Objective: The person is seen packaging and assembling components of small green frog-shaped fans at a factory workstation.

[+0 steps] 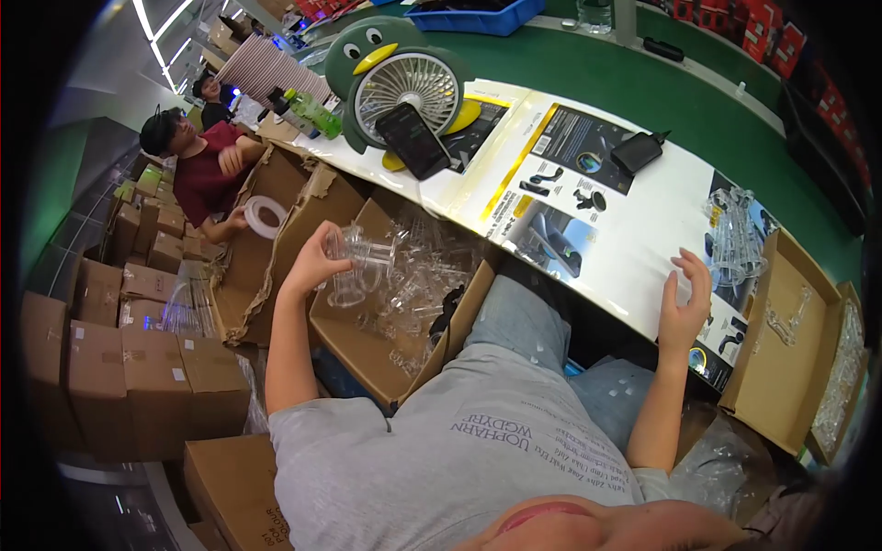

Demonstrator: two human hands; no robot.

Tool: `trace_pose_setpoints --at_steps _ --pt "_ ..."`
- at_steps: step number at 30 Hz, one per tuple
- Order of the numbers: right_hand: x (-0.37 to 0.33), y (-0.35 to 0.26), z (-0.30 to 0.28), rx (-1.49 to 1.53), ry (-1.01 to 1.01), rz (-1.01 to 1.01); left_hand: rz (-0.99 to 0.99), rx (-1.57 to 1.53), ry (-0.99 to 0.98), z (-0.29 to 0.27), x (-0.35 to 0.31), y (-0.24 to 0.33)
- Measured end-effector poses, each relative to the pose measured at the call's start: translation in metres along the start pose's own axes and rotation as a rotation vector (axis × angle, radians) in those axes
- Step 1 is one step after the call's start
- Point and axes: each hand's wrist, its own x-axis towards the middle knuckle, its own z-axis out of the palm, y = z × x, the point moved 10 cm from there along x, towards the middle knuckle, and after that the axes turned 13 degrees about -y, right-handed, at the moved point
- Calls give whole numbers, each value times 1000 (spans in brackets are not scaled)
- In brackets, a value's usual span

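My left hand (320, 264) is closed on a few clear plastic parts (367, 255) with round, flanged ends. It holds them above an open cardboard box (354, 344) full of similar clear parts (418, 285). My right hand (686, 298) is raised over the white printed board (611, 275) on the table, its fingers apart and nothing visible in them. Beyond it, a pile of clear plastic parts (735, 234) lies at the right end of the board.
A penguin-shaped fan (409, 92) stands at the back with a phone (413, 140) leaning on it. A black device (638, 151) lies on the board. On the right is a shallow cardboard box (781, 367). At left, a co-worker (197, 170) holds a white ring (265, 217) near stacked cartons (156, 386).
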Motion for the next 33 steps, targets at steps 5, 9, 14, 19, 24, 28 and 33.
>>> trace_pose_setpoints --at_steps 5,9,14,19,24,28,33 --pt "-2 -7 8 10 -23 -3 55 -24 133 -13 -48 66" --pt "-7 9 -4 -20 -17 31 254 255 241 -6 -55 137" --pt "0 -23 9 -10 -20 -83 383 -2 299 3 -71 160" --pt "-9 -22 22 405 -157 32 689 27 105 62 -49 225" --pt "-26 -17 82 957 -420 171 880 -443 -334 142 -15 265" --pt "-30 -21 86 1487 -315 190 783 -1066 -572 204 27 251" --pt "-29 -27 65 1364 -215 77 379 -1718 -866 268 42 228"
